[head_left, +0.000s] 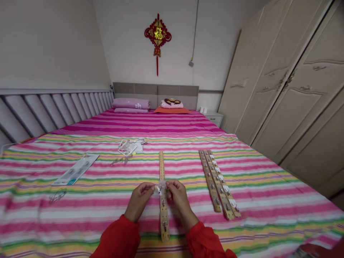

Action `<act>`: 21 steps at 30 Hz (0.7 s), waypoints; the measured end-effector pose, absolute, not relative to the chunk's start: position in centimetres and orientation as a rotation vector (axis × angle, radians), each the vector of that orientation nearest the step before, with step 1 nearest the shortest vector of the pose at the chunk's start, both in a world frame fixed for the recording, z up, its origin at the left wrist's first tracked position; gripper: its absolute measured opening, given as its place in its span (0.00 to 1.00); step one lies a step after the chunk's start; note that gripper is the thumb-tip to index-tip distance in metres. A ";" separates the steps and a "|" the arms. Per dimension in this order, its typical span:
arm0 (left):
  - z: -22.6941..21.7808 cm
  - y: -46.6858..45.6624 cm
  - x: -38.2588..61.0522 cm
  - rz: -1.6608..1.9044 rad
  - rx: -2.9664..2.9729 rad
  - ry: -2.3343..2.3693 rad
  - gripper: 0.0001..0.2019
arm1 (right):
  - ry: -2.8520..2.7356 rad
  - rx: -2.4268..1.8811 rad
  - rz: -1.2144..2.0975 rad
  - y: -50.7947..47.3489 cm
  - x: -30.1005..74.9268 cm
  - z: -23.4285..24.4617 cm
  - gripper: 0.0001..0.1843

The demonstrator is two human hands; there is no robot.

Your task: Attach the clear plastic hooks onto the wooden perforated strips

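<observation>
Left hand (142, 197) pinches a small clear piece (162, 185) over a wooden strip (161, 166) on the bed (88, 218), metal fittings (165, 225) nearby, far length bare; right hand (178, 197) pinches the other side; three fitted strips (219, 186) lie farther right

Dimly, softly lit, darker over the wardrobe (290, 89) at three o'clock. Stretched at the edges, soft in detail.

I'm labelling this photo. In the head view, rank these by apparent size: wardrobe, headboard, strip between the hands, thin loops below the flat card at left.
1. Wardrobe
2. Headboard
3. Middle strip, partly covered; nearness enlarges it
4. Thin loops
</observation>
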State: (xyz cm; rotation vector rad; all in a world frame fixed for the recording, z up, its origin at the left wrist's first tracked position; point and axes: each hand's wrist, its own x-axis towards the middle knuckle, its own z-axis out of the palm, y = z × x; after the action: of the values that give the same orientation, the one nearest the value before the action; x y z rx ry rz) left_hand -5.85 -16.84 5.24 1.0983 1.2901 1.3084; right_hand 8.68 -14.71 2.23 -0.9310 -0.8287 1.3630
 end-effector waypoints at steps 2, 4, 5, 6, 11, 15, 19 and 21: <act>5.0 -16.9 -5.6 1.313 1.053 1.273 0.16 | -0.786 -0.927 1.366 -14.7 8.7 2.1 0.14; 4.8 -17.0 -5.2 1.329 1.012 1.254 0.17 | -0.759 -0.921 1.371 -14.8 8.6 1.9 0.14; 4.7 -17.1 -5.0 1.339 0.995 1.247 0.17 | -0.750 -0.917 1.378 -14.8 8.6 1.8 0.14; 4.6 -17.1 -4.9 1.346 0.981 1.240 0.17 | -0.740 -0.910 1.388 -14.8 8.5 1.6 0.14; 4.3 -16.8 -4.2 1.351 0.951 1.229 0.20 | -0.676 -0.852 1.446 -15.2 7.8 0.6 0.14; 4.4 -16.5 -3.9 1.366 0.948 1.270 0.22 | -0.685 -0.860 1.467 -15.7 7.1 0.3 0.14; 4.6 -16.5 -3.8 1.440 0.926 1.338 0.24 | -0.688 -0.854 1.514 -16.1 6.7 0.4 0.14; 4.5 -16.5 -3.7 1.468 0.884 1.308 0.24 | -0.631 -0.832 1.546 -16.1 6.7 0.7 0.13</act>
State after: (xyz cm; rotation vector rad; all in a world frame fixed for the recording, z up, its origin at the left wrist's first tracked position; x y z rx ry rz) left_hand -3.71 -16.53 4.48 0.8838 1.3082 1.4678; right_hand 6.69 -16.14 0.66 -0.8318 -0.6308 1.5458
